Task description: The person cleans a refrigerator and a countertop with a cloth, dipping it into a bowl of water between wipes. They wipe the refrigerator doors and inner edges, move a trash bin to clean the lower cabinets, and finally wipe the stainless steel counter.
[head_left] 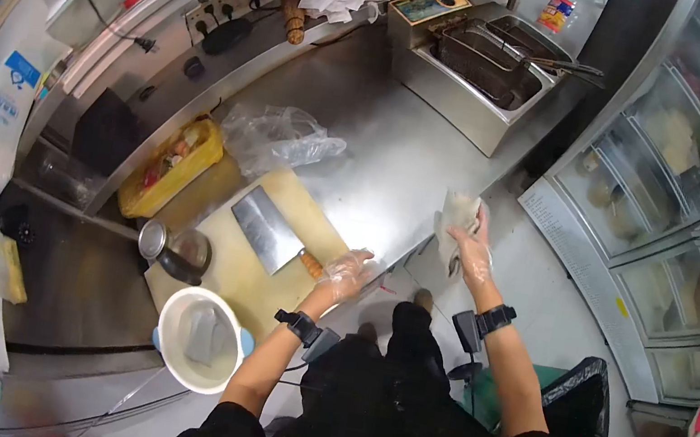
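Observation:
My left hand (pixel 345 274), in a clear plastic glove, is at the front edge of the pale cutting board (pixel 323 214), beside the orange handle of a cleaver (pixel 268 229). The cleaver lies flat on the board. Its fingers look bent, and whether they touch the handle cannot be made out. My right hand (pixel 474 245), also gloved, grips a light greyish cloth-like piece (pixel 458 221) past the counter's front edge, above the floor. A crumpled clear plastic bag (pixel 280 140) lies behind the board.
A white tub (pixel 187 362) with a greyish piece inside and a dark jar (pixel 184 254) stand at the board's left. Behind is a yellow-lined bin (pixel 184 165). A fryer (pixel 474 73) stands at the back right, a glass-door fridge (pixel 636 264) on the right.

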